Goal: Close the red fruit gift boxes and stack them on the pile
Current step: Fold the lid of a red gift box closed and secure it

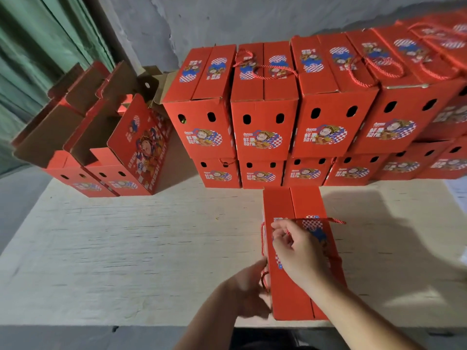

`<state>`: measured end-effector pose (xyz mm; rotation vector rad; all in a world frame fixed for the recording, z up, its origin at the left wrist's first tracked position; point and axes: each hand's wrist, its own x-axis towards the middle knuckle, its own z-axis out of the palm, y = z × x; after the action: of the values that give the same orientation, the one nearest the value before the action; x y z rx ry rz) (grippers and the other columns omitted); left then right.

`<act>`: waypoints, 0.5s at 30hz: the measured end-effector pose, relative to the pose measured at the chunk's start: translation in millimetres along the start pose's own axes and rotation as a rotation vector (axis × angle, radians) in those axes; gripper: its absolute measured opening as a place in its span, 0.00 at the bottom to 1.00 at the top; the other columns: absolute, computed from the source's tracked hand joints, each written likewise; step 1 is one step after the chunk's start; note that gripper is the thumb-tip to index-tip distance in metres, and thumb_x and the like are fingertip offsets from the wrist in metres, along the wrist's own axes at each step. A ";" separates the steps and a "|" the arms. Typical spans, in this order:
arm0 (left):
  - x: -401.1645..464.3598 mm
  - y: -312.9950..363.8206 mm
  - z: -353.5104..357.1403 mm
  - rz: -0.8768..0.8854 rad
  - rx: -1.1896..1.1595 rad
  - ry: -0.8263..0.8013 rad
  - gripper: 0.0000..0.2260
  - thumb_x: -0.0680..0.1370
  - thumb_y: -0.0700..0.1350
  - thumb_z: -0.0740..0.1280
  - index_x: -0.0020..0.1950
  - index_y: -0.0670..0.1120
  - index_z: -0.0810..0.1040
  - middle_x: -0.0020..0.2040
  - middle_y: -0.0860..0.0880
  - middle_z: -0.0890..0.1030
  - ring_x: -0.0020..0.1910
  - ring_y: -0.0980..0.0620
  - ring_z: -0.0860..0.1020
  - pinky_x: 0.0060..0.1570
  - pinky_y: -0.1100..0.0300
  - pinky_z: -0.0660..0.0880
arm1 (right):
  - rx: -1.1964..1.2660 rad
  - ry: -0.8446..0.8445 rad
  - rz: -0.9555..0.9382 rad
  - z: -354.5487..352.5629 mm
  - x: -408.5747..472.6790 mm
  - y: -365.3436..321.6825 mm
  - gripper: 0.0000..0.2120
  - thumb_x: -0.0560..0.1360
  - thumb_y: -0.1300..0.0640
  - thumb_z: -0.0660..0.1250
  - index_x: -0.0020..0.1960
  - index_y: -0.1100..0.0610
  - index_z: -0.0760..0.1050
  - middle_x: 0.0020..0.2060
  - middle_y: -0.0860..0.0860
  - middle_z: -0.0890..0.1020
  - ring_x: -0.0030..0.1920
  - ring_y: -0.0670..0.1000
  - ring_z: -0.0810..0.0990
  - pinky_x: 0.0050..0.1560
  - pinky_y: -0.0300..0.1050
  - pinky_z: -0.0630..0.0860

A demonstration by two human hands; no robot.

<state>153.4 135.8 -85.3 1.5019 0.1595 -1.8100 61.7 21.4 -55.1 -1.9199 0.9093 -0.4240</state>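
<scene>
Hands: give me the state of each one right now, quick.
Left hand: pinching the red rope handle at the left side of the closed box.
Right hand: fingers curled on the rope over the box top.

A pale wooden table (pixel 126 236) fills the lower frame; grey wall (pixel 227 18) above; green curtain (pixel 30 46) upper left.

Two bare forearms come up from the bottom edge toward the closed red box (pixel 290 261) on the table, and neither shows a sleeve, cuff, watch or band. The left hand (pixel 249 290), at the box's left side, is blurred, so its fingers cannot be told apart. The right hand (pixel 297 251), over the box's top, is sharper: no ring, no glove, short plain nails. Below the box, a dark garment shows between the forearms.
</scene>
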 end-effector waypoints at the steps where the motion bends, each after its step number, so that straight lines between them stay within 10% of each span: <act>1: 2.9 6.4 0.1 0.177 -0.137 0.057 0.24 0.84 0.59 0.64 0.70 0.42 0.76 0.54 0.43 0.81 0.48 0.44 0.80 0.53 0.54 0.76 | -0.008 0.011 -0.002 1.6 -0.8 -1.8 0.12 0.79 0.60 0.68 0.60 0.49 0.81 0.47 0.39 0.83 0.48 0.39 0.81 0.43 0.29 0.74; 5: -12.1 56.6 1.0 0.638 -0.454 0.139 0.12 0.84 0.40 0.67 0.67 0.47 0.73 0.55 0.43 0.86 0.50 0.48 0.86 0.49 0.55 0.82 | 0.033 0.003 -0.032 12.3 -9.5 -15.3 0.16 0.79 0.61 0.69 0.63 0.46 0.80 0.49 0.32 0.80 0.50 0.29 0.78 0.46 0.22 0.71; 15: -45.6 73.2 -0.3 0.793 -0.223 -0.049 0.12 0.83 0.42 0.68 0.65 0.45 0.74 0.54 0.37 0.82 0.53 0.43 0.82 0.54 0.53 0.78 | 0.213 0.183 0.155 29.8 -3.8 -41.0 0.11 0.77 0.60 0.74 0.51 0.47 0.76 0.44 0.42 0.84 0.44 0.38 0.83 0.42 0.28 0.74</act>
<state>199.4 106.1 -18.7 1.1304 -0.2278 -1.1409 94.7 54.0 -34.4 -1.6245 1.0786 -0.5868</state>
